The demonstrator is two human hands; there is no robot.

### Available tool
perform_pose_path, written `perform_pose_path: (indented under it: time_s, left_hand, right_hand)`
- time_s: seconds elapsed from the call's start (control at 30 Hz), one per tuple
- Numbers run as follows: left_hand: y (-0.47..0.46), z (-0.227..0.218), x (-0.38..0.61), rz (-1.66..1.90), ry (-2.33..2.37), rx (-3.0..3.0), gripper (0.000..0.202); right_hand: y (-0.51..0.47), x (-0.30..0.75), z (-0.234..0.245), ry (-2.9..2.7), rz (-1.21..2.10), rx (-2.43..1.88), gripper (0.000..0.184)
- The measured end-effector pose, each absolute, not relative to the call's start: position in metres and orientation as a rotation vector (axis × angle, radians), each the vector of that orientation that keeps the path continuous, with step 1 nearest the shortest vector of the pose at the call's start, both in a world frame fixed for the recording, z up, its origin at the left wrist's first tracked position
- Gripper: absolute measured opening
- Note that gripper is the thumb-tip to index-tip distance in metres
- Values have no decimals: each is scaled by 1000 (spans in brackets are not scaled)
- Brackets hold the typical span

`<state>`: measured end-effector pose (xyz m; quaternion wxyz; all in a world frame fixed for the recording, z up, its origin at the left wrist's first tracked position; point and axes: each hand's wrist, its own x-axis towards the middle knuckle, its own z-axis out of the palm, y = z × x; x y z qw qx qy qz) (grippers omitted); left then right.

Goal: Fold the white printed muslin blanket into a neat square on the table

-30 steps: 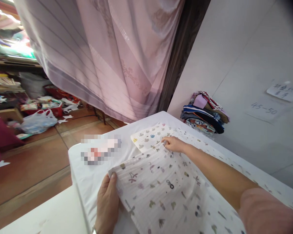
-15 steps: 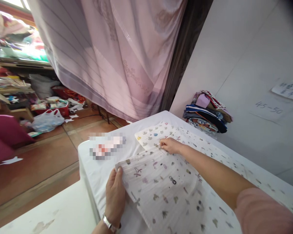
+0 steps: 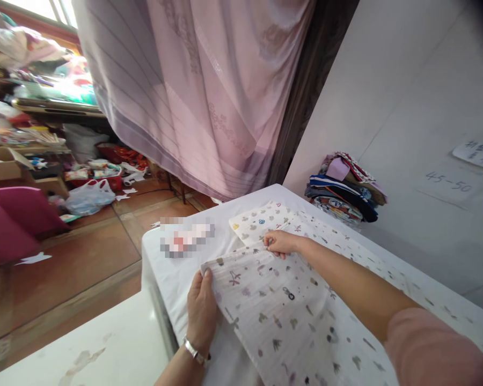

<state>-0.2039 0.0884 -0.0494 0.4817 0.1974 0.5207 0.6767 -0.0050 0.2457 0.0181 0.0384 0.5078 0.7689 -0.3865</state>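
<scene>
A white printed cloth [image 3: 290,316] with small coloured figures lies folded on the white-covered table [image 3: 173,273]. My left hand [image 3: 202,311] grips its near left corner, thumb on top of the fabric. My right hand [image 3: 279,242] pinches the far edge of the same folded layer, fingers closed on it. A second patterned layer [image 3: 257,221] lies underneath, reaching toward the far end of the table.
A stack of folded clothes [image 3: 344,190] sits at the table's far right by the white wall. A pink curtain [image 3: 193,91] hangs behind. Plastic bags [image 3: 88,197] and clutter lie on the tiled floor at left. A blurred item [image 3: 185,238] rests on the table.
Both hands keep their hold on the cloth; the view has shifted so that the table and hands sit a little further right. My right fingers have curled tighter on the edge.
</scene>
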Motion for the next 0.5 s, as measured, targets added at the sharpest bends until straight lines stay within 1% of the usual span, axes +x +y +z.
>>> perform_pose_path:
  time_s: [0.1,0.27,0.5]
  left_hand:
    - [88,-49,-204,1648,1259,467,38]
    - [88,-51,-205,1692,1290,524,40]
    - [87,-42,-201,1677,1280,416,38]
  right_hand:
    - [244,-10,18,2477,-1107,1635,12]
    - [243,-22,11,2638,-938,1790,12]
    - [243,-30,-1,2717,-799,1724,21]
